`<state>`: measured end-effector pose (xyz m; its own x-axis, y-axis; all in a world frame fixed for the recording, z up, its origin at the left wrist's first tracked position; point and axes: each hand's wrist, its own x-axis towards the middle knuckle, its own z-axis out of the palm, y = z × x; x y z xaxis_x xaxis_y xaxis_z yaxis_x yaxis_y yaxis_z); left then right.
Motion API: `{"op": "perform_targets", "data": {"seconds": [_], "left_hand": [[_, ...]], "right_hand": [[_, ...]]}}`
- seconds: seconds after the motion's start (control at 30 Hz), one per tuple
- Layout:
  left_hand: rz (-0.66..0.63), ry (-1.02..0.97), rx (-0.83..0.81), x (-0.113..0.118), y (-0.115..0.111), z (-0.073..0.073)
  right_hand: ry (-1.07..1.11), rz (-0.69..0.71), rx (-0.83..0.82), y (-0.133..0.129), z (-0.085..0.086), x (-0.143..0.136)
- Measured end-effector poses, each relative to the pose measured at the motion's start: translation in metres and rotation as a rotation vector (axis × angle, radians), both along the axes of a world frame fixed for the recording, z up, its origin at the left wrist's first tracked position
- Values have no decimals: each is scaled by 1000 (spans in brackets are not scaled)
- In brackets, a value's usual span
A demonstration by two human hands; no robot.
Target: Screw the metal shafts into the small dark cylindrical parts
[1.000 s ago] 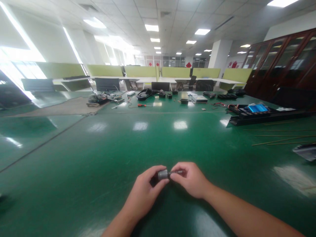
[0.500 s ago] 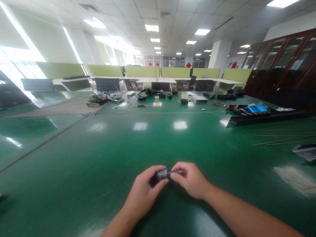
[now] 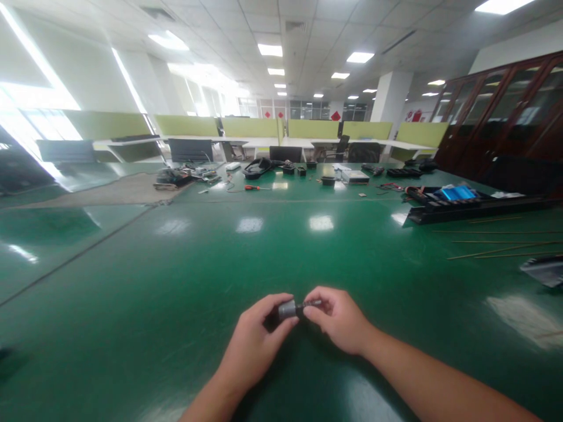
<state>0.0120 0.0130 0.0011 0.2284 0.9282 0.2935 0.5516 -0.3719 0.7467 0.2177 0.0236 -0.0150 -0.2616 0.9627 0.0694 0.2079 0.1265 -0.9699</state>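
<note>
L grip (image 3: pixel 250 337) curled round grey cylinder (image 3: pixel 287 309), R grip (image 3: pixel 342 321) pinching thin rod (image 3: pixel 313 303) just beside; keep rod coaxial w/ cyl

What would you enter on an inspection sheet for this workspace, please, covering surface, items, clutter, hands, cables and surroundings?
Surface: glossy green tabletop, reflecting ceiling lights.
Items in hand: grey cylinder and thin dark piece, end to end; whether joined, cannot tell.
Clutter: orange-handled screwdriver among parts at the far side; long black tray and thin rods at right.
Hands: left hand grips the cylinder; right hand pinches the thin piece.
Cables: red wires beside the tray.
Surroundings: yellow-green partitions, dark wooden cabinets.
</note>
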Motion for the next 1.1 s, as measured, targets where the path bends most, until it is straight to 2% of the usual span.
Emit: {"op": "perform_targets", "data": {"seconds": [1.1], "left_hand": [[11,-11,-12,-2,1,2]], "right_hand": [[-22,-14,18,-1,-2,0]]}}
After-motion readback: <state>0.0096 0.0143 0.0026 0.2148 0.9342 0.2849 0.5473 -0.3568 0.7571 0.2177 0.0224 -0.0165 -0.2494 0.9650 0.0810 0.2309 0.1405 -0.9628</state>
